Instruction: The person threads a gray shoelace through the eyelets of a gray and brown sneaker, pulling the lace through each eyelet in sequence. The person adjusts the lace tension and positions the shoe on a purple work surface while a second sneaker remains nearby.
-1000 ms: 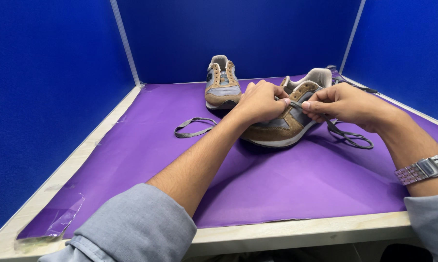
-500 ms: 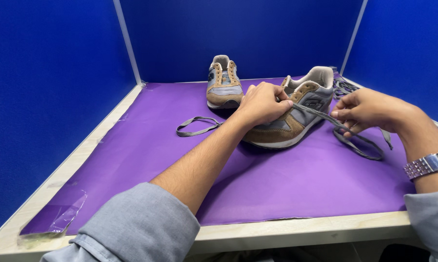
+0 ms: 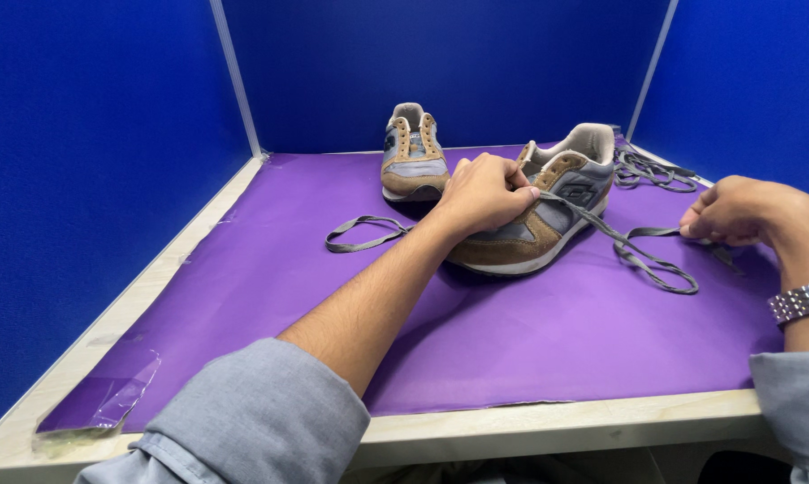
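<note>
**Lace half-threaded on the near shoe**

Blue partition walls close in a worktop (image 3: 548, 421) covered with a purple sheet (image 3: 530, 341). On it the near shoe (image 3: 534, 211), brown and grey, lies toe toward the person, with the left hand (image 3: 483, 193) resting on its upper, fingers pinched together at the eyelets. A grey lace (image 3: 642, 246) runs from there to the right hand (image 3: 736, 212), whose fingers are closed on its far end, the slack looping on the sheet between. Judging by this, the lace sits in only some eyelets and most of the lacing is left. The second shoe (image 3: 413, 161) stands behind, apparently unlaced; one loose lace (image 3: 361, 233) lies beside it and another bundle (image 3: 651, 168) at the back right. No containers are in view.
</note>
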